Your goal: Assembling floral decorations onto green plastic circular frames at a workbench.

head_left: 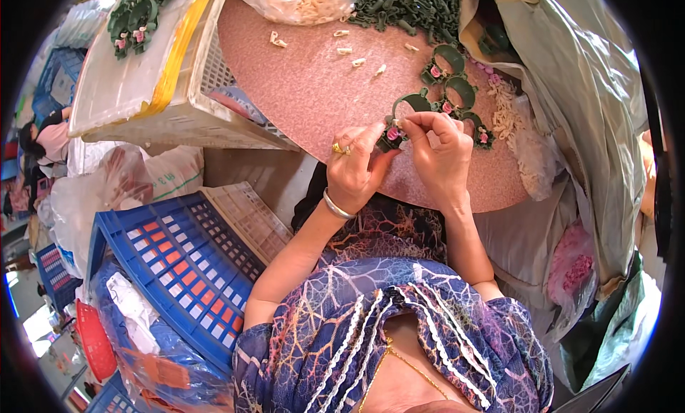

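Observation:
Over the near edge of the round pink table (307,85), my left hand (353,167) is closed on a dark green ring (414,101) with a pink rose on its side. My right hand (441,153) pinches thumb and forefinger together right beside that rose. A small pale bit shows near these fingertips, too little of it to name. Just past my right hand lie more green rings with pink roses, such as one ring (460,92) and another ring (449,56).
Several small cream pieces (358,62) lie scattered on the table. Behind them are a clear bag (298,3) of cream pieces and a dark green pile (410,10). A white crate (143,92) stands left, a blue crate (171,270) below it. Grey-green cloth (585,128) hangs at the right.

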The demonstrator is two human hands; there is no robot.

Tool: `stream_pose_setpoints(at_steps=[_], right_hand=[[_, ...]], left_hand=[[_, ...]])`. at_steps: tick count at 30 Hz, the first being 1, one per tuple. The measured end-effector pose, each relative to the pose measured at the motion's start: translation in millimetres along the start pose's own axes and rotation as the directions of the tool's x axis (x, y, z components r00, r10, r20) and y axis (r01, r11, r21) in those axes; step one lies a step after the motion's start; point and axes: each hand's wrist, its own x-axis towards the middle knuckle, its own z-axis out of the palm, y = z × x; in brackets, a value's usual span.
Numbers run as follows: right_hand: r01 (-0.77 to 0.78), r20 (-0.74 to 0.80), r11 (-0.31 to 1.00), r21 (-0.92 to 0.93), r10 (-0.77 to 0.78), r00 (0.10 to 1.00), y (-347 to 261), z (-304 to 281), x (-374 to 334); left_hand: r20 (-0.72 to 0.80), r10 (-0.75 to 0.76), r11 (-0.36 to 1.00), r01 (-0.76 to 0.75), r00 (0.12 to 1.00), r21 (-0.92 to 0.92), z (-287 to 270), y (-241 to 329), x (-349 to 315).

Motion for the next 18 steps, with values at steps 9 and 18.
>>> stream_pose_setpoints(at_steps=[9, 18], right_hand=[[0.103, 0.018, 0.973, -0.207, -0.101, 0.995, -1.9, 1.9, -1.8], [0.286, 0.164, 0.958, -0.022, -0.279, 0.946, 11.3, -18.2, 15.7]], left_hand=[[0.019, 0.062, 0.998, -0.062, 0.998, 0.013, 0.8, -1.9, -0.7], [0.011, 0.037, 0.999, -0.037, 0.999, 0.006, -1.5, -0.1, -2.4]])
